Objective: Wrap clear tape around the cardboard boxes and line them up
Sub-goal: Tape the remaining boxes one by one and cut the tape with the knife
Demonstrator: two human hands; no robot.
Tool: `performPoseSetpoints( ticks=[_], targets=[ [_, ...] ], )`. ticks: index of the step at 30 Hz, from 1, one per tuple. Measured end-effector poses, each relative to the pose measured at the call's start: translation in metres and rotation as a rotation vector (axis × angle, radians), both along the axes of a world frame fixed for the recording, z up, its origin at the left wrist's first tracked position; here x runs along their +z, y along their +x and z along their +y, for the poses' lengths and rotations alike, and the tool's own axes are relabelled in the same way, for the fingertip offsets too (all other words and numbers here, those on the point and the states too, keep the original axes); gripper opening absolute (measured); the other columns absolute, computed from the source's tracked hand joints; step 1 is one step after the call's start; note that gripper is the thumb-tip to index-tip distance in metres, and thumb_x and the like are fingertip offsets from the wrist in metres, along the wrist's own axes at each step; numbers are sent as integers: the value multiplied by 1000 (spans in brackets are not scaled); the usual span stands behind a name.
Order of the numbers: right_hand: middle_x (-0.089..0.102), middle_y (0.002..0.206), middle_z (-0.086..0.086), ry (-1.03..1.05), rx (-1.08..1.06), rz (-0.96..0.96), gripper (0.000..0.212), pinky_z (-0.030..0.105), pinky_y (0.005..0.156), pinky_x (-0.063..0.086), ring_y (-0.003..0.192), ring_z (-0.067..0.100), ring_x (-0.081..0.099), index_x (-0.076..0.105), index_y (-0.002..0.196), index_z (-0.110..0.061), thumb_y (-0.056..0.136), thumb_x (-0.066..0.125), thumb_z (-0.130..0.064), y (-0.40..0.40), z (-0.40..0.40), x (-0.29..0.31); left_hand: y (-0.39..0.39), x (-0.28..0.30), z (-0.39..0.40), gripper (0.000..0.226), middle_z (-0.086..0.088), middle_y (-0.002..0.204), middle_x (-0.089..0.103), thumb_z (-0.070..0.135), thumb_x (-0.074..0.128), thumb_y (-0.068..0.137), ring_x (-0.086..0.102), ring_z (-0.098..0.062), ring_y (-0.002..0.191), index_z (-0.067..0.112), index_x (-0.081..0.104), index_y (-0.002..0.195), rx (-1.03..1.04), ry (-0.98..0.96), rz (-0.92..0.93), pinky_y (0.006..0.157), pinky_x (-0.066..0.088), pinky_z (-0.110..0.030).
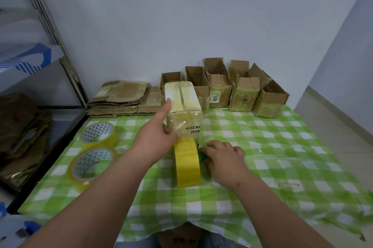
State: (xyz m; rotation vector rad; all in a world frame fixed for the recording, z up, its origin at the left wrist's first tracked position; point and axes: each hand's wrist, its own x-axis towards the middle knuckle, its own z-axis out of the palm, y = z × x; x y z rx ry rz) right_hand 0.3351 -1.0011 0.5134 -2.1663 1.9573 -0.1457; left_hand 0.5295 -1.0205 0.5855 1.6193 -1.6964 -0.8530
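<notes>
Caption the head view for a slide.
Left hand steadies a tape-wrapped cardboard box on the green checked tablecloth while right hand works beside an upright yellowish tape roll.

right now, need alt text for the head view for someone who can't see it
A person's left hand steadies a taped cardboard box on a green checked tablecloth while the right hand holds something green beside an upright roll of tape. Open boxes line the wall; two spare tape rolls lie at left.
</notes>
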Motion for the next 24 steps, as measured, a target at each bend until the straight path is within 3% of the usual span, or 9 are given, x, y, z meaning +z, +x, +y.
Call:
performPoseSetpoints(
  ticks=[3,6,10,12,15,19,24],
  targets=[
    [48,128,-8,-4,-53,83,31,45,104,20,124,21,36,53,128,-41,99,43,-48,-5,-1,6,-2,-5,2,87,6,82,61,22,75,86,61,-9,76,50,24,151,48,-34,36,63,43,-23],
    [53,120,-7,28,-149,89,25,44,102,23,120,20,43,55,119,-34,98,47,-45,-17,-2,14,-5,-11,2,77,9,87,66,23,78,82,64,-6,79,39,35,145,129,-66,95,63,47,-25],
    [60,85,-8,5,-277,-269,8,38,93,34,82,17,57,49,101,-28,98,55,-33,-32,6,23,-9,-16,3,51,10,85,70,21,77,83,66,-6,82,27,41,118,187,-101,168,64,46,-25],
    [60,87,-2,-32,-278,-554,8,32,76,45,75,16,55,51,100,-23,98,58,-27,-31,12,28,-11,-18,5,38,12,85,71,27,74,86,65,-7,83,26,43,107,177,-94,181,67,47,-29],
    [55,84,-4,-111,-241,-743,7,17,52,38,64,8,49,50,105,-23,100,55,-22,-23,18,36,-14,-22,11,32,17,90,70,37,75,84,64,-4,86,29,49,100,161,-36,223,77,51,-33],
    [48,74,-4,-159,-132,-823,11,16,50,34,52,2,42,48,106,-29,101,52,-20,-13,20,48,-15,-30,15,30,13,97,72,32,78,82,67,-7,95,27,59,105,190,33,411,87,53,-34],
    [60,82,-6,-172,-9,-684,8,29,59,43,61,8,52,54,101,-35,98,56,-29,4,16,61,-18,-35,13,18,1,97,74,23,79,81,69,-14,94,20,69,96,202,87,577,83,53,-30]
  ],
)
